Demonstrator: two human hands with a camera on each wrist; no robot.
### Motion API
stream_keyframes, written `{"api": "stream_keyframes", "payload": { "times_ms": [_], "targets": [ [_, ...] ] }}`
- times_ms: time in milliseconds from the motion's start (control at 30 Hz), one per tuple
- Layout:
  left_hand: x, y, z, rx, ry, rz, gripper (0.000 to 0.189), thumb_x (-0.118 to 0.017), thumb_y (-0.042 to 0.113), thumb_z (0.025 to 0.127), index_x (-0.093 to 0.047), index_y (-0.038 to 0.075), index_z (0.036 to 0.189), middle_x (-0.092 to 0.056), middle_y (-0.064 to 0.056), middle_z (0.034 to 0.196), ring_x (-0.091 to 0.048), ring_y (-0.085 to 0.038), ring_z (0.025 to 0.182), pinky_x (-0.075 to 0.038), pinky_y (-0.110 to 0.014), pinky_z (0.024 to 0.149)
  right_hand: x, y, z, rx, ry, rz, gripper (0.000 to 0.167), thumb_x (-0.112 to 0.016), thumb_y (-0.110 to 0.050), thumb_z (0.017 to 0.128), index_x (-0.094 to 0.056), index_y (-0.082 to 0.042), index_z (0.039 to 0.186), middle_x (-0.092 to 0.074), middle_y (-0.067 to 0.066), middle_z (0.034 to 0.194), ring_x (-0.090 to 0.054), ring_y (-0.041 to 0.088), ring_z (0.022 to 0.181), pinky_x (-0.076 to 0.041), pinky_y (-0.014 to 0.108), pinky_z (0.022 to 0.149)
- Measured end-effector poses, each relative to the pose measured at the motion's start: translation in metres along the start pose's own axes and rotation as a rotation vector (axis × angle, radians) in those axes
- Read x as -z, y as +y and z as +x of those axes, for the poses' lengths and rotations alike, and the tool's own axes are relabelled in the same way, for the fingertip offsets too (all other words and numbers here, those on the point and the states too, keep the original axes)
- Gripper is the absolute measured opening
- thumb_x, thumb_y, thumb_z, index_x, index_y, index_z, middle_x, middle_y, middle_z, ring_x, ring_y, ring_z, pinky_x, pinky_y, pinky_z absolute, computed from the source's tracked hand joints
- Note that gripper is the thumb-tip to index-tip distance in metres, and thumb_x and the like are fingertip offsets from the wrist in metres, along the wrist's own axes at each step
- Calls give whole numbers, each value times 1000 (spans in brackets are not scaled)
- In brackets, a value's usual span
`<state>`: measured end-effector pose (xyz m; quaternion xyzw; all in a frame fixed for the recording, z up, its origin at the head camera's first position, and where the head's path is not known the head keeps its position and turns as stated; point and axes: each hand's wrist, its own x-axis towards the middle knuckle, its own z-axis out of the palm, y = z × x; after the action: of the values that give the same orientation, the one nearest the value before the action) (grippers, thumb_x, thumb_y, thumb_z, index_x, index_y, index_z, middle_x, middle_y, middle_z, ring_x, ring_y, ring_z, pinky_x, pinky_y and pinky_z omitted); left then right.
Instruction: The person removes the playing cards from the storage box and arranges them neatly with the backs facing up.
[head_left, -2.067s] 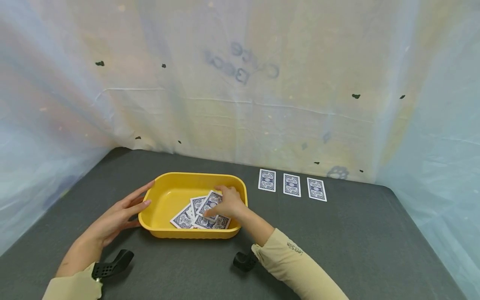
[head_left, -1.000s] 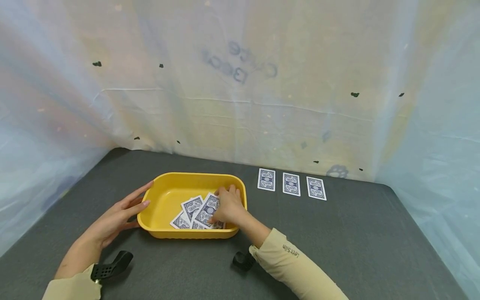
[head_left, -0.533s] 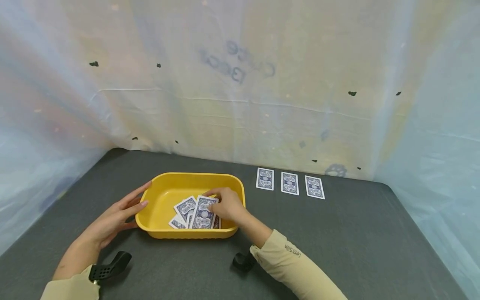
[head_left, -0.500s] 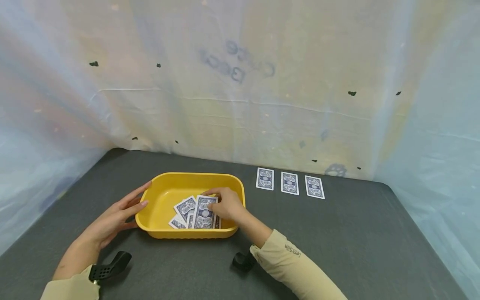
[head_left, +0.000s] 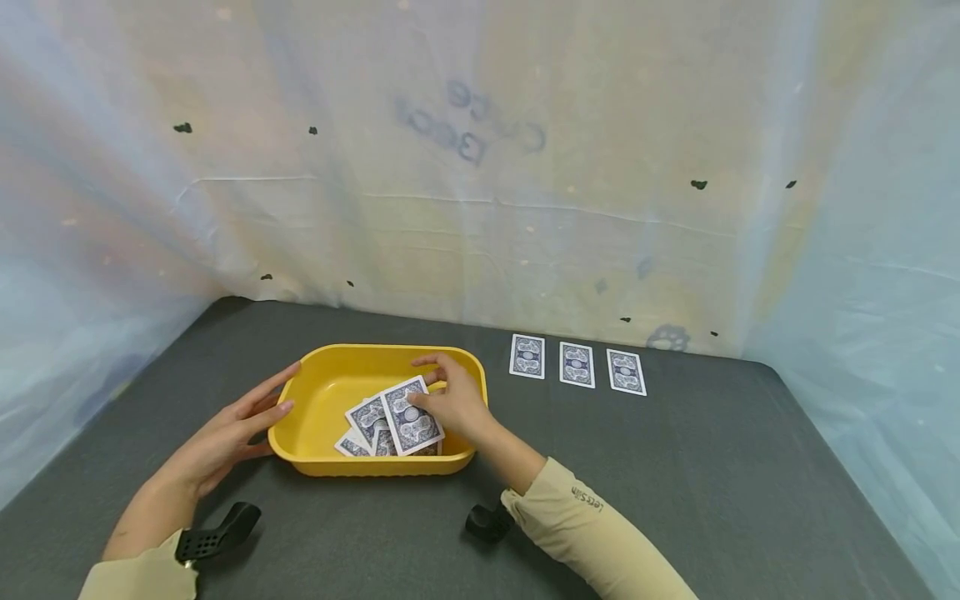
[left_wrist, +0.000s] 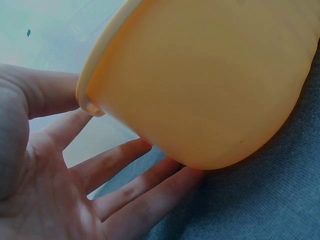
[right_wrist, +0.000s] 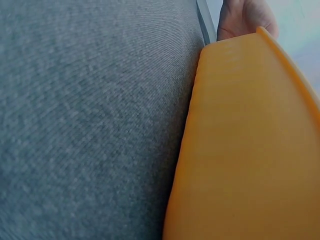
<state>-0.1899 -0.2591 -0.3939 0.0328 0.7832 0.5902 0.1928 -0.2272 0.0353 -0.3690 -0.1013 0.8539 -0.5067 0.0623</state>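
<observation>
uppermost card (head_left: 412,423) has swung round since half a second ago: its far end leans to the left now, where it then stood nearly straight above the front wall of the yellow tub (head_left: 375,468). along with that, the right hand (head_left: 457,403) has raised its index finger away from the card's far edge, which it reached across before. its thumb lies on the patterned back, and the fingers look to be pinching the card from behind, though its underside is hidden. to judge by this, the card is being worked free of the pile, but it is still within the tub. beneath it and to its left, the other cards (head_left: 363,417) overlap on the tub's floor, little altered. the left hand (head_left: 228,435) keeps its place, fingers straight and spread against the tub's left end, touching it without clasping. neither the tub nor the row of three cards (head_left: 577,365) has visibly shifted; those lie backs up, spaced apart, near the far edge of the dark counter (head_left: 675,483).
</observation>
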Motion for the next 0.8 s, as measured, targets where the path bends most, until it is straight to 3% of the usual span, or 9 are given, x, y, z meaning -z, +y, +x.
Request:
{"api": "stream_keyframes", "payload": {
  "times_ms": [267,433,600,800],
  "targets": [
    [0,1,0,-3,-13,-5,67,-42,37,103,0,34,154,2,-23,160,-11,-48,142,-39,-65,97,1,-1,-3,74,37,54,14,-72,-7,85,-73,-8,98,-68,8,99,-51,7,60,-41,17,52],
    [-1,1,0,4,-21,-3,66,-42,39,103,-1,36,154,-3,-24,159,-16,-49,141,-42,-63,96,6,0,-5,122,37,118,26,-72,-3,83,-71,-4,109,-69,14,102,-58,9,67,-45,16,55],
    [0,0,0,13,-12,3,67,-43,42,102,-1,39,154,-5,-24,158,-19,-48,140,-43,-62,94,17,2,-7,94,55,195,39,-70,-1,83,-65,-5,121,-65,17,113,-66,19,84,-57,25,67],
    [1,0,0,6,-1,4,67,-43,41,102,-2,38,154,-6,-25,158,-19,-49,140,-44,-62,94,36,8,-7,46,99,278,44,-69,-1,83,-63,-9,126,-64,15,117,-67,17,84,-59,29,71]
  ]
}}
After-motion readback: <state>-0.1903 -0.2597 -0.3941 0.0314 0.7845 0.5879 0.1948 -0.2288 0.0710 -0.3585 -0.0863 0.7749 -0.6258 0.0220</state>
